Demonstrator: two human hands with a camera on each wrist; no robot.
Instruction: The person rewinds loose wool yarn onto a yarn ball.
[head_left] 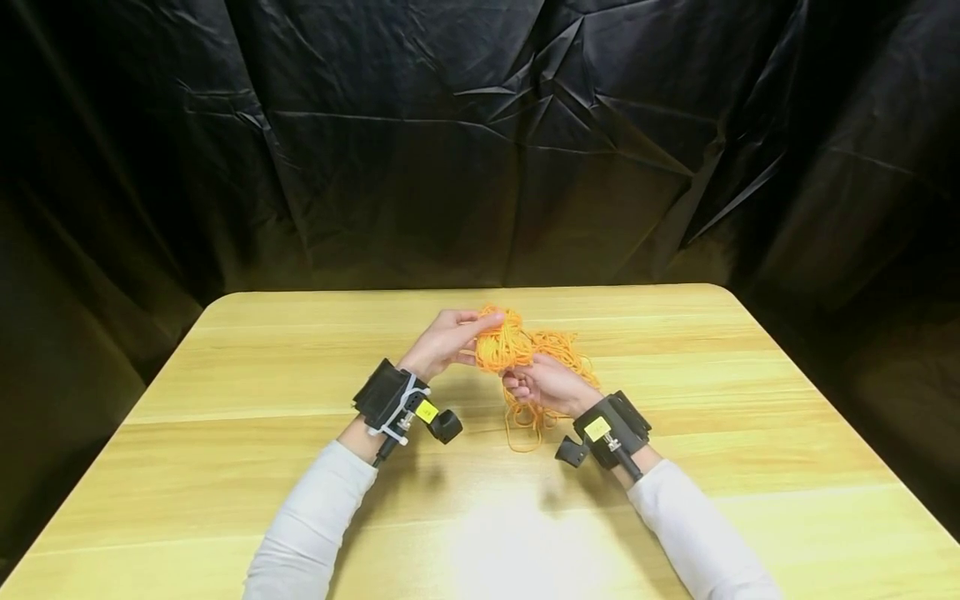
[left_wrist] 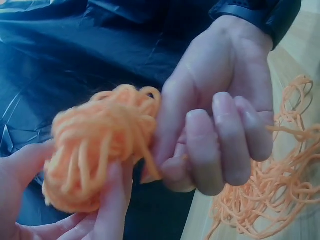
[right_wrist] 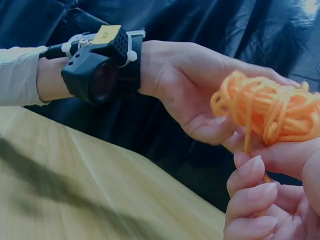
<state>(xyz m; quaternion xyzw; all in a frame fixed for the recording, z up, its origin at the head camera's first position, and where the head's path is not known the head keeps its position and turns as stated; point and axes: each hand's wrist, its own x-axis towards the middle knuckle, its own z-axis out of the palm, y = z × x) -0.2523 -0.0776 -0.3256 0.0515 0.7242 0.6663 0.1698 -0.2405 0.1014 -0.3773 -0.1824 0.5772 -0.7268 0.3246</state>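
Observation:
A wound bundle of orange yarn (head_left: 501, 343) is held above the table by my left hand (head_left: 444, 340), whose fingers and thumb grip it from the left side. Close against the bundle's right side, my right hand (head_left: 551, 383) pinches a single strand that runs off the bundle, its fingers curled, as the left wrist view shows. In the right wrist view the strand passes down from the bundle (right_wrist: 275, 110) into the right hand's fingers (right_wrist: 252, 192). A loose tangle of the same yarn (left_wrist: 265, 195) lies on the table under and behind the right hand.
The wooden table (head_left: 262, 500) has rounded far corners. A black sheet (head_left: 420, 183) hangs behind it. Each wrist wears a black strap with a small camera (head_left: 446, 426) that juts out toward the middle.

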